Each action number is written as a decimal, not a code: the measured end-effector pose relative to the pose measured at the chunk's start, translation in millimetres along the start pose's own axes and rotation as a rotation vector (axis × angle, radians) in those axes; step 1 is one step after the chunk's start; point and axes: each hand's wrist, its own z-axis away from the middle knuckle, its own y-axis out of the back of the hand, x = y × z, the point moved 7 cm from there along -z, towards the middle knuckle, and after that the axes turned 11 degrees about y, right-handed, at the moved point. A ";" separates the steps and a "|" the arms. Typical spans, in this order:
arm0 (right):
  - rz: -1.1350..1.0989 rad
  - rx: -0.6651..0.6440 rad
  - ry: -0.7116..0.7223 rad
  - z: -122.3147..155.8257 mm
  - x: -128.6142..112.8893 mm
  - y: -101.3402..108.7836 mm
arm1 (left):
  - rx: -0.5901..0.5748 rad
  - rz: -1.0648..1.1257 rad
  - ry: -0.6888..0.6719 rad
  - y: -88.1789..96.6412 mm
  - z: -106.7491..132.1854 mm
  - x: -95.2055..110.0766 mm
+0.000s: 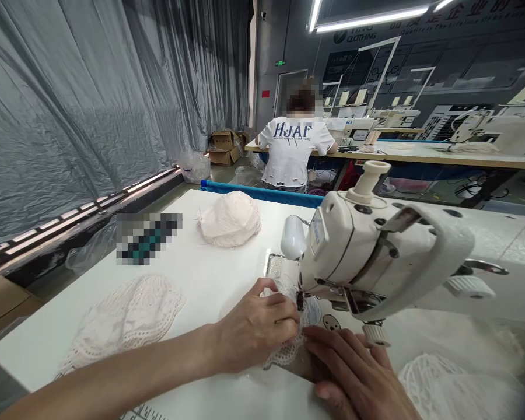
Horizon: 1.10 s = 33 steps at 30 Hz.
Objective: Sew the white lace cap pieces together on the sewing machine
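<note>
A piece of white lace-edged fabric (284,353) lies under the needle area of a white sewing machine (332,245). My left hand (258,326) is on it from the left, fingers curled and closed on the fabric beside the presser foot. My right hand (354,373) lies low on the right, its fingers stretched out, palm down. Its fingertips reach the lace's right edge, in front of the machine head. Part of the fabric is hidden under my left hand, and the needle tip is too small to make out.
Left on the white table (201,286) lies a lace-trimmed fabric piece (126,315). Farther back sits a pile of pale pink fabric cups (230,219). White lace trim (433,379) is at the lower right. A person in a white shirt (295,149) sits at another table ahead.
</note>
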 end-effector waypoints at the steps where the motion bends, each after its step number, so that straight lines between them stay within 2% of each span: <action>1: 0.002 0.002 0.006 -0.1 -0.3 -0.2 | -0.001 -0.003 -0.001 -0.5 0.5 0.3; 7: 0.037 -0.069 0.016 -1.1 -0.5 -2.2 | -0.045 -0.042 -0.013 -8.2 5.0 3.1; 16: 0.007 0.024 0.066 7.5 -1.5 -4.5 | -0.074 -0.070 0.065 -8.4 4.3 4.7; 28: -0.033 -0.026 0.024 17.0 -0.2 -10.9 | -0.092 -0.113 0.086 -14.2 5.4 7.5; 33: -0.003 -0.006 0.059 13.5 -3.1 -5.0 | -0.094 -0.134 0.073 -12.0 3.7 9.7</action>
